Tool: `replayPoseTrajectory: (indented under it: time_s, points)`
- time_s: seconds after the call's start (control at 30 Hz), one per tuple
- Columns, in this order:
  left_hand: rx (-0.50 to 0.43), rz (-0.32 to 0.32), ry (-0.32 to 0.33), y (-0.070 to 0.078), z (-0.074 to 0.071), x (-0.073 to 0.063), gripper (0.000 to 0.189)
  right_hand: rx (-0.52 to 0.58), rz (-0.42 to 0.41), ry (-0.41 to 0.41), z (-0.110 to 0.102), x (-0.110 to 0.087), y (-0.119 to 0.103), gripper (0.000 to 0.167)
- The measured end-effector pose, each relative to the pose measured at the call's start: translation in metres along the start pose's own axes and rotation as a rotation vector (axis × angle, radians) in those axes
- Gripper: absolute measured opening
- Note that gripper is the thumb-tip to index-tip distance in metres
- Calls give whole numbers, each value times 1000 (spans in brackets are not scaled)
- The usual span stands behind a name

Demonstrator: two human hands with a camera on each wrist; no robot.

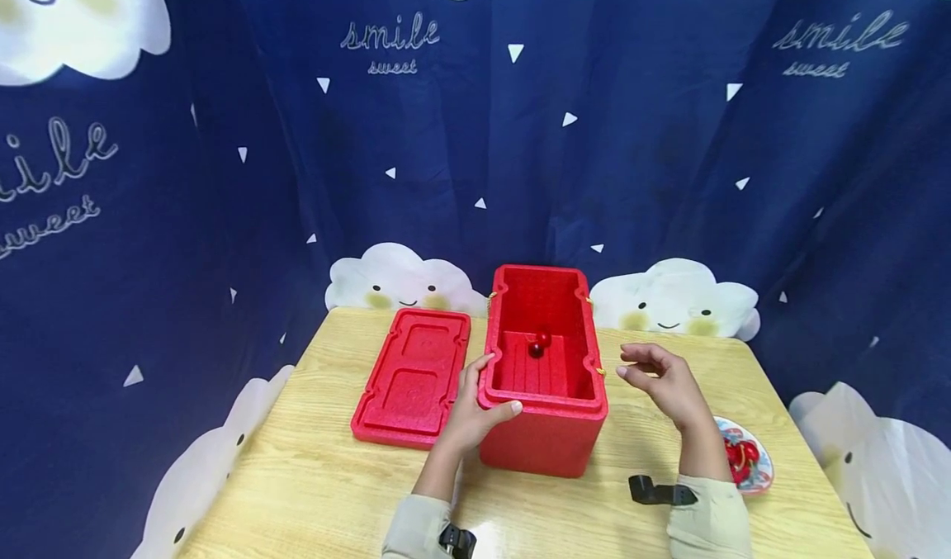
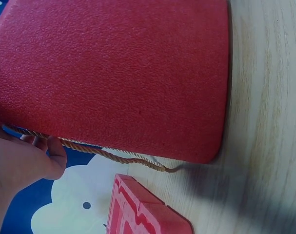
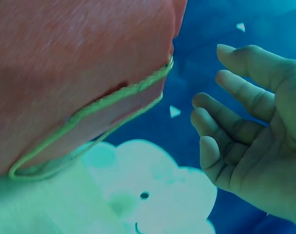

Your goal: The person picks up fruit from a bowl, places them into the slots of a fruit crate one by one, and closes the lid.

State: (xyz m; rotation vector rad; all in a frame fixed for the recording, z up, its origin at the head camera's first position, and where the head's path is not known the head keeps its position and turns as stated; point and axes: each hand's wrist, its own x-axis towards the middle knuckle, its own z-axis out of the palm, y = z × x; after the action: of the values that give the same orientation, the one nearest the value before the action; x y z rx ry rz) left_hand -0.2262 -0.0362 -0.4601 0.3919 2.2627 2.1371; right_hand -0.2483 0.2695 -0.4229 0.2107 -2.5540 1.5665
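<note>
A deep red foam box [image 1: 544, 439] stands on the table with its top uncovered. Two dark red cherries [image 1: 540, 345] lie on its floor. My left hand [image 1: 474, 414] holds the box's near left corner, thumb over the front rim and fingers along the left side. In the left wrist view, those fingers are by a twisted gold cord [image 2: 113, 155] on the box's side. To the right of the box, my right hand [image 1: 666, 386] hovers apart from it, fingers loosely bent and nothing in them. The right wrist view shows that hand [image 3: 255, 117] facing another cord [image 3: 89, 111].
A red lid [image 1: 411, 377] lies flat left of the box. At the right, a patterned plate [image 1: 762, 481] bears several red cherries [image 1: 743, 457], partly hidden by my right forearm. Behind the wooden table [image 1: 297, 476] hangs a dark blue curtain [image 1: 461, 130] with cloud prints.
</note>
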Motion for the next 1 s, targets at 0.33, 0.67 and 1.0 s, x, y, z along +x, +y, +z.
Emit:
replayPoseTrajectory:
  time_s: [0.33,0.67,1.0]
  points:
    - [-2,3,-4,-2,0,0,80,15,115,123,-3,-24,32,47]
    - [-24,-6,-9,-3,-1,0,80,95,98,272,-2,-46,55,37]
    - [0,13,-9,-3,-1,2,79,215,54,387,-9,-44,189,42]
